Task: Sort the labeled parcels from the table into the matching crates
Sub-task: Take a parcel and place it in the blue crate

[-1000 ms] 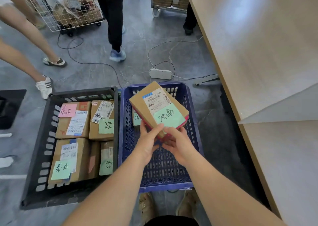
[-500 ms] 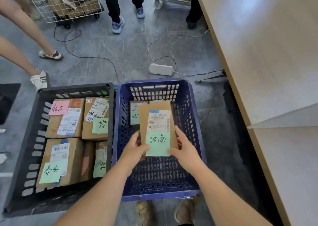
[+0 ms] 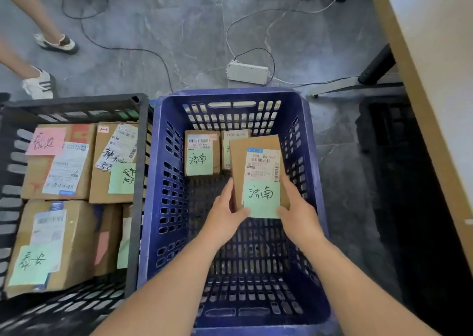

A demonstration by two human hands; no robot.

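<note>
A flat cardboard parcel point(image 3: 258, 156) with a white shipping label and a green handwritten note is held low inside the blue crate point(image 3: 156, 182). My left hand point(image 3: 225, 218) grips its lower left edge and my right hand point(image 3: 299, 215) its lower right edge. Behind it, at the crate's far wall, lie two similar parcels: one point(image 3: 202, 151) shows the same green note, the other point(image 3: 230, 141) is mostly hidden. The black crate point(image 3: 138, 156) to the left holds several brown boxes with green and pink notes.
A wooden table edge point(image 3: 414, 100) runs down the right side, with a dark crate point(image 3: 384, 136) in shadow under it. A white power strip point(image 3: 247, 73) and cables lie on the grey floor beyond the crates. Other people's legs and shoes point(image 3: 38, 85) stand at upper left.
Both hands have lowered the parcel from above the blue crate's rim down into the crate, turning it flat and upright to the view. The camera has tilted further down.
</note>
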